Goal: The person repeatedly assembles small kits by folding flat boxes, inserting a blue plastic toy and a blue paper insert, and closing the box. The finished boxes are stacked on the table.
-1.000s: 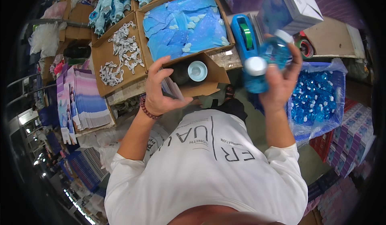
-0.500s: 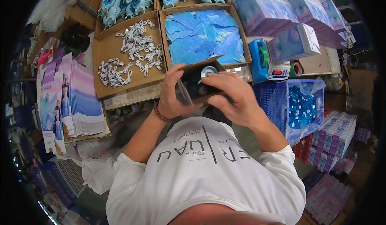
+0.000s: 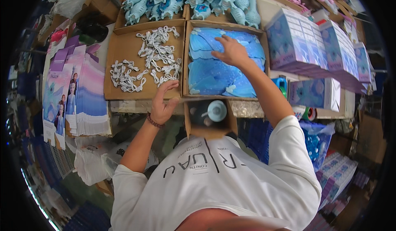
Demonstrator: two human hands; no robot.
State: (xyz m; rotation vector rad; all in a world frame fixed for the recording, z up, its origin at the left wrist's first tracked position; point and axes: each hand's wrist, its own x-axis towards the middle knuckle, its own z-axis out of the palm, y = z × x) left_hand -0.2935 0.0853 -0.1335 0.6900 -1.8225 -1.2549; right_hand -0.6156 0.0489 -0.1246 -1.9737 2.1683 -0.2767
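My right hand [image 3: 232, 53] is over the tray of shiny blue fabric pieces [image 3: 212, 76], its fingers spread and holding nothing visible. Whether the fingertips touch the top piece I cannot tell. My left hand [image 3: 164, 104] is open beside the near edge of the cardboard tray [image 3: 123, 33] of white cables [image 3: 159, 51], its fingers loosely bent. Between my body and the table edge stands an open cardboard box [image 3: 211, 133]. Inside it shows a pale blue round part [image 3: 217, 110] with a small white piece beside it; the rest of the inside is dark.
Pale blue figure-shaped parts [image 3: 169, 2] fill trays at the back. Printed cartons [image 3: 293, 41] stand at the right, with one lying carton [image 3: 315, 93] nearer. Flat printed sleeves [image 3: 88, 95] are stacked at the left. A blue basket [image 3: 313, 142] sits lower right.
Both hands have let go of the box, which now sits lower, against my body. My right hand has moved up to the blue fabric; my left has drawn back to the left.
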